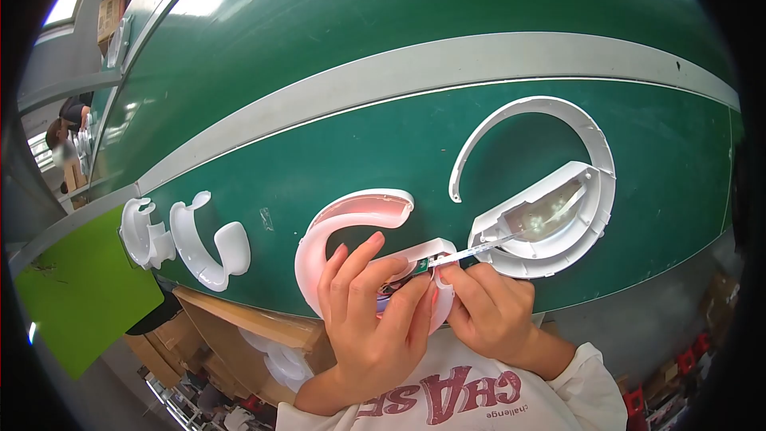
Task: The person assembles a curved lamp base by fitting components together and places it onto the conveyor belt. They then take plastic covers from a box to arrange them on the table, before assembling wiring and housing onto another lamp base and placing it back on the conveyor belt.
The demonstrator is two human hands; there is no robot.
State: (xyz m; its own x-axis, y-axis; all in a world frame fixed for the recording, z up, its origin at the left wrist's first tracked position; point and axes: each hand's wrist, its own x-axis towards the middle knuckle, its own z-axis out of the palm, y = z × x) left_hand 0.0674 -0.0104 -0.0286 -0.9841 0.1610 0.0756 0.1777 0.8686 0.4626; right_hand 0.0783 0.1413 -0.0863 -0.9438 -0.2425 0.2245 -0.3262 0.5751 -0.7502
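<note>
A glossy pink curved plastic shell (311,251), shaped like a hook, is held just above the near edge of the green table. My left hand (367,303) wraps over it, fingertips by a small green circuit board (423,265) at the shell's inner part. My right hand (491,299) is closed, thumb and forefinger pinching at the shell's right end beside the board; the exact grip is partly hidden. A thin white strip (475,251) runs from the board toward a white round plastic housing (558,259) with a translucent inner area. From that housing a white curved band (550,104) arches upward.
Two white curved plastic parts, one C-shaped (203,251) and one smaller (145,233), lie on the left of the table. A bright green sheet (88,287) is at far left. Below the table edge stands a cardboard box (247,315) holding white parts. Another person (72,116) is at far left.
</note>
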